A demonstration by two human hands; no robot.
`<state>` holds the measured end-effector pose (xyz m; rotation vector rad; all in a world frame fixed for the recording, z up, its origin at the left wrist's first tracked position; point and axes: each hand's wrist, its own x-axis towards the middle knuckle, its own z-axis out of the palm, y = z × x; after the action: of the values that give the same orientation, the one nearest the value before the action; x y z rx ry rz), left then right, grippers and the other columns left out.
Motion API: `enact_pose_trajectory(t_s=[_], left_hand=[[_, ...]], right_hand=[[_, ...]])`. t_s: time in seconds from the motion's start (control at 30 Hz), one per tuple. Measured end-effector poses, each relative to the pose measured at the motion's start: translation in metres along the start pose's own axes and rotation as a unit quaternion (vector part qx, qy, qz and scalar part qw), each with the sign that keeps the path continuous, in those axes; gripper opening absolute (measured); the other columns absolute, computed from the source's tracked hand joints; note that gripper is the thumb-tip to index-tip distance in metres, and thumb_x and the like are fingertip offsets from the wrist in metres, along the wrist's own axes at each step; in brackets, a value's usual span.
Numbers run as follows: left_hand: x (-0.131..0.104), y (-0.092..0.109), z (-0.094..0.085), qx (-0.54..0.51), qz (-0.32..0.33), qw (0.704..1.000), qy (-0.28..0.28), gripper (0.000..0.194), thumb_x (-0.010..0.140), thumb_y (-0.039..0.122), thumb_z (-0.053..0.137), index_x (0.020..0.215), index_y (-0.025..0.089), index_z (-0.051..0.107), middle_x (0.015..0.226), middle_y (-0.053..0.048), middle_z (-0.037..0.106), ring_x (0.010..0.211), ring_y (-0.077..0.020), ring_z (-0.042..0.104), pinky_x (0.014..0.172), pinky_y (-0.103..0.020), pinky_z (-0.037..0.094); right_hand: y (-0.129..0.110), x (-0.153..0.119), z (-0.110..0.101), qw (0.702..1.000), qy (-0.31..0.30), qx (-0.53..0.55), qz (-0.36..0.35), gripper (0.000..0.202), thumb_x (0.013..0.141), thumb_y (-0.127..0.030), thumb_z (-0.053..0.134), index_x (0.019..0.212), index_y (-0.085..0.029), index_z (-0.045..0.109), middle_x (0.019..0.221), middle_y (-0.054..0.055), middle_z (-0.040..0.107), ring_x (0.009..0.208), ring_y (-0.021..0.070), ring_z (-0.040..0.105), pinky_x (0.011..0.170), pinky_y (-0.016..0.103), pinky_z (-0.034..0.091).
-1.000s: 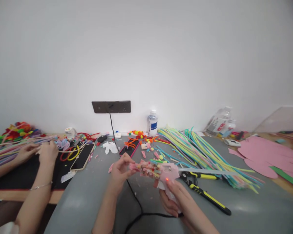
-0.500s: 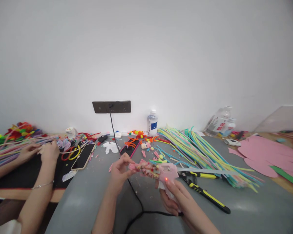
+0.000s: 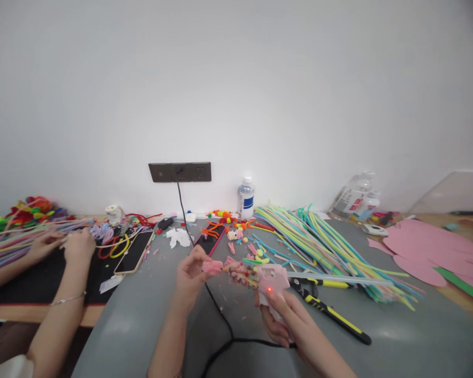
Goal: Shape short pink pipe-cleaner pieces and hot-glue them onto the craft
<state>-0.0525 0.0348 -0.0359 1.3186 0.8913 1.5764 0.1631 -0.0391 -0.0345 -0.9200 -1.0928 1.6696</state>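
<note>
My right hand (image 3: 279,320) is wrapped round the grip of a pink hot glue gun (image 3: 271,277), whose red light is lit. A long clear glue stick (image 3: 339,276) sticks out of its back, and its nozzle end, crusted with pink and brown fuzz, points left. Between the fingertips of my left hand (image 3: 192,275) is a small pink fuzzy piece (image 3: 212,267), seemingly of pipe cleaner, held just left of the nozzle end. A slim gap shows between the two. Behind the gun lie small pink and yellow fuzzy pieces (image 3: 256,254).
Pipe cleaners (image 3: 311,241) spread across the right, beside yellow-black pliers (image 3: 331,312). The gun's black cord (image 3: 220,315) runs to a wall socket (image 3: 180,172). A bottle (image 3: 246,199) stands at the wall; a phone (image 3: 136,252) lies left. Another person's hands (image 3: 69,247) work at far left.
My left hand has drawn slightly left with the pink piece, so more of it shows and it stands farther from the nozzle. The glue gun has barely shifted.
</note>
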Motion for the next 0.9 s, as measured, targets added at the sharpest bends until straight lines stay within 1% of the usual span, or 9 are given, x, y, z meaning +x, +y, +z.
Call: enact_pose_trajectory(t_s=[0.13, 0.2, 0.3, 0.43, 0.73, 0.9], left_hand=[[0.000, 0.004, 0.000, 0.008, 0.005, 1.000, 0.013, 0.036, 0.054, 0.060, 0.086, 0.059, 0.027, 0.072, 0.062, -0.002, 0.049, 0.065, -0.0219, 0.046, 0.060, -0.035, 0.038], [0.000, 0.003, -0.001, 0.003, 0.005, 1.000, 0.010, 0.035, 0.054, 0.058, 0.087, 0.059, 0.026, 0.073, 0.062, -0.002, 0.049, 0.064, -0.0212, 0.045, 0.060, -0.034, 0.037], [-0.002, -0.002, -0.003, -0.012, -0.006, 1.000, -0.005, 0.028, 0.057, 0.051, 0.088, 0.063, 0.027, 0.075, 0.065, -0.002, 0.052, 0.066, -0.0217, 0.046, 0.062, -0.034, 0.037], [-0.004, -0.006, -0.003, -0.020, -0.006, 1.000, -0.021, 0.023, 0.061, 0.046, 0.088, 0.067, 0.028, 0.076, 0.067, -0.002, 0.052, 0.068, -0.0218, 0.047, 0.065, -0.035, 0.037], [-0.005, -0.004, -0.001, 0.003, -0.012, 1.000, -0.023, 0.024, 0.058, 0.047, 0.088, 0.065, 0.027, 0.076, 0.066, -0.003, 0.052, 0.068, -0.0231, 0.047, 0.064, -0.037, 0.039], [-0.006, -0.004, 0.001, 0.003, -0.020, 0.999, -0.032, 0.023, 0.058, 0.045, 0.089, 0.067, 0.027, 0.078, 0.068, -0.004, 0.053, 0.069, -0.0236, 0.048, 0.064, -0.037, 0.040]], right_hand=[[0.004, 0.001, -0.003, 1.000, 0.002, -0.010, -0.004, 0.055, 0.083, -0.073, 0.059, 0.082, -0.018, 0.058, 0.046, -0.012, 0.031, 0.038, 0.0048, 0.020, 0.041, 0.021, 0.021], [0.006, 0.002, -0.004, 1.000, -0.001, -0.008, -0.010, 0.056, 0.084, -0.074, 0.057, 0.081, -0.018, 0.057, 0.045, -0.012, 0.030, 0.037, 0.0048, 0.020, 0.040, 0.021, 0.021], [0.006, 0.003, -0.003, 1.000, -0.014, -0.007, -0.016, 0.056, 0.084, -0.074, 0.057, 0.081, -0.018, 0.058, 0.043, -0.012, 0.030, 0.035, 0.0048, 0.020, 0.039, 0.021, 0.021], [0.002, 0.002, 0.001, 1.000, -0.011, -0.015, -0.012, 0.055, 0.085, -0.072, 0.057, 0.082, -0.017, 0.059, 0.045, -0.012, 0.032, 0.038, 0.0053, 0.022, 0.041, 0.021, 0.022], [0.000, -0.002, 0.004, 1.000, -0.006, -0.020, -0.013, 0.054, 0.086, -0.071, 0.058, 0.080, -0.017, 0.058, 0.047, -0.011, 0.032, 0.039, 0.0054, 0.024, 0.043, 0.022, 0.022], [-0.002, -0.001, 0.006, 1.000, -0.012, -0.016, -0.009, 0.058, 0.081, -0.075, 0.059, 0.079, -0.017, 0.058, 0.045, -0.012, 0.031, 0.038, 0.0053, 0.023, 0.042, 0.022, 0.022]])
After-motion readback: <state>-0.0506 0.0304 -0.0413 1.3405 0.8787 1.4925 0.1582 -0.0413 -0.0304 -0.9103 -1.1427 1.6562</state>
